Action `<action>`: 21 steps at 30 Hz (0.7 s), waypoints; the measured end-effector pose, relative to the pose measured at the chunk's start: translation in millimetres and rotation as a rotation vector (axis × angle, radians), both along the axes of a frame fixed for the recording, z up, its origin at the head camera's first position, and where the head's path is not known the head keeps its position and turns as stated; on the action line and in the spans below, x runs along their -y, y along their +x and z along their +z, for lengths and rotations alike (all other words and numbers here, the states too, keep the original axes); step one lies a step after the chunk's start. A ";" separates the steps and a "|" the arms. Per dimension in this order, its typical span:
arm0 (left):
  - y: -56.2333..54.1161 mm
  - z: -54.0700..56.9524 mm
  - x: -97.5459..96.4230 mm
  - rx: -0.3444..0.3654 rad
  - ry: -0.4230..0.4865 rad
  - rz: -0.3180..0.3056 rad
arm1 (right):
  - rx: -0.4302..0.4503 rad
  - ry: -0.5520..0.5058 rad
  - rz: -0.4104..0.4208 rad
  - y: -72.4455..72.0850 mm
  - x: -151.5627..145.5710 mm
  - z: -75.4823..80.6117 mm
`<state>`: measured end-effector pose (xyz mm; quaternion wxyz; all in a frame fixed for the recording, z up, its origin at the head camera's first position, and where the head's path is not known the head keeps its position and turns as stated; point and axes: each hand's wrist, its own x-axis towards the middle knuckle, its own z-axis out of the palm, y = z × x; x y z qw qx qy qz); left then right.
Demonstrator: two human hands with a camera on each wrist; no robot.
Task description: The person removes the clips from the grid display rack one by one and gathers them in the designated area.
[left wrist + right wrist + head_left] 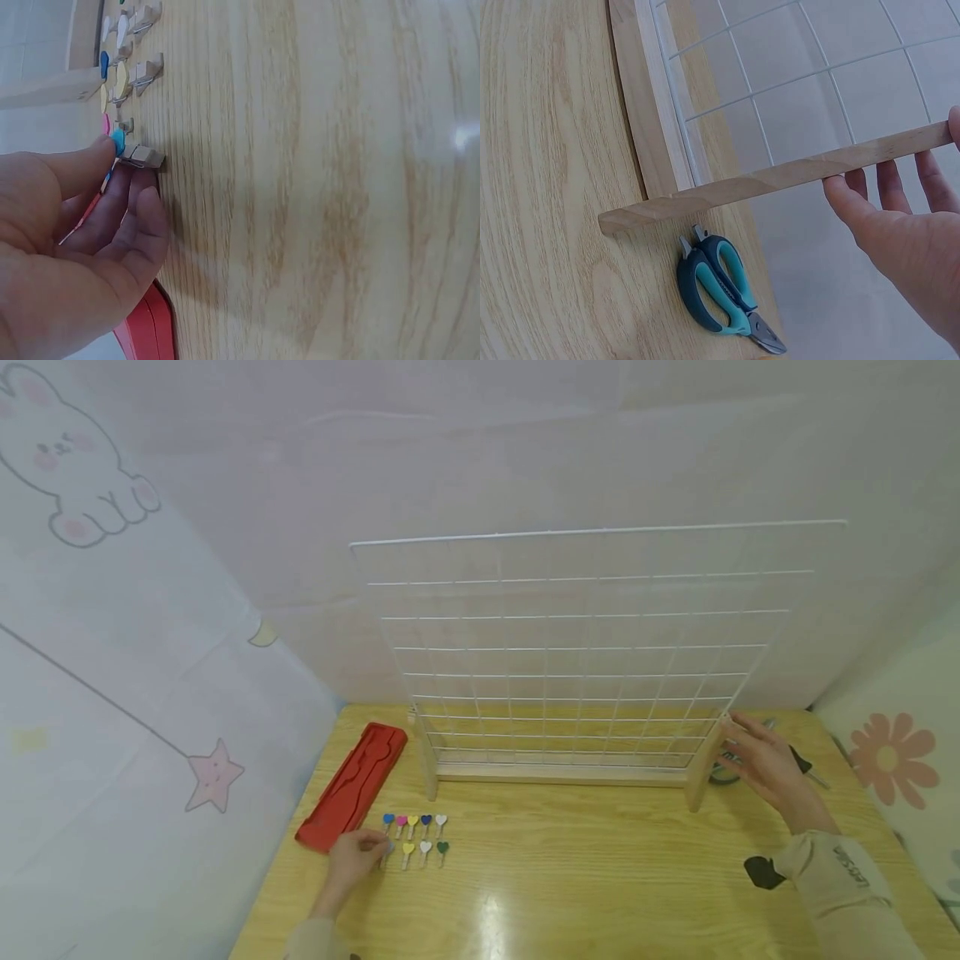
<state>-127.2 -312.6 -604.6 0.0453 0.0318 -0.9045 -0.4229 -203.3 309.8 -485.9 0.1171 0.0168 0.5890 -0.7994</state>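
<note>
In the left wrist view, my left hand (pixel 90 240) pinches a small wooden clothespin (pixel 144 156) with a light-blue heart on it, close over the wooden table. More heart clothespins lie beside it in two rows, among them a yellow one (pixel 408 850), a white one (pixel 425 847) and a green one (pixel 442 849). Over at the right, my right hand (pixel 768 764) grips the wooden side post (pixel 780 182) of a stand, fingers on its outer side and a fingertip on its upper edge. The stand holds up a white wire grid (pixel 570 675).
A red molded tray (pixel 352 785) lies left of the clothespins. Scissors (pixel 720 289) with teal and dark handles lie behind the right post. Another tool with a dark handle (pixel 801 760) is partly hidden behind the right hand. Printed cloth walls (pixel 525 468) surround the table (pixel 570 877).
</note>
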 end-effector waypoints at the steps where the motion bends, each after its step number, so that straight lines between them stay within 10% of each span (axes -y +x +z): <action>1: 0.3 -1.0 0.4 -0.009 -0.003 -0.009 | 0.001 0.001 -0.001 0.5 0.0 -0.1; 10: -3.7 -8.9 -2.6 0.108 0.002 0.068 | 0.012 0.007 -0.008 3.0 -2.1 1.2; 21: 2.8 4.2 -10.3 0.028 0.010 0.231 | -0.024 0.056 -0.097 3.9 2.2 -9.7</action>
